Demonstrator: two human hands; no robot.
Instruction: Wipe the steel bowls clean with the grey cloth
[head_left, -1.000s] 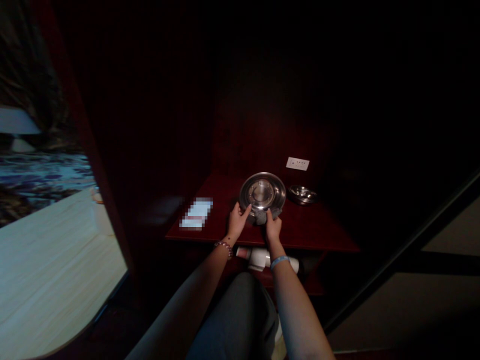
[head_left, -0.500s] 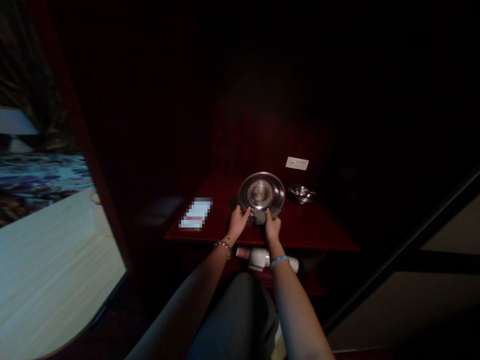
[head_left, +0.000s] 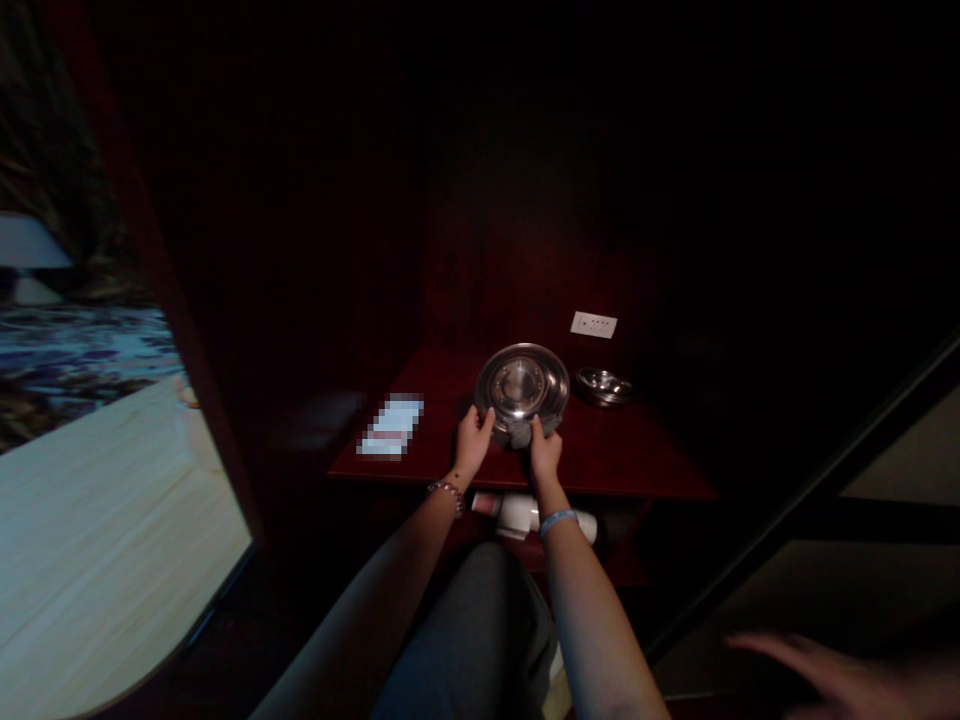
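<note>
A shiny round metal dish [head_left: 520, 384] is held tilted above the dark red shelf [head_left: 630, 470]. My left hand [head_left: 473, 440] grips its lower left rim, thumb on top. At the lower right rim, my right hand [head_left: 545, 452] pinches a grey cloth [head_left: 519, 433] against the dish. Part of the cloth is hidden behind the fingers. Right of the dish, metal bowls [head_left: 604, 387] rest on the shelf.
A blurred white card or paper [head_left: 391, 425] lies on the shelf's left. A white socket [head_left: 594, 325] is on the back wall. White rolled items [head_left: 517, 513] lie below. Another person's hand [head_left: 832, 670] shows at lower right, a pale table [head_left: 112, 540] at left.
Another person's hand has come into view at the lower right. My left thumb has shifted slightly left along the dish rim; the dish has barely moved.
</note>
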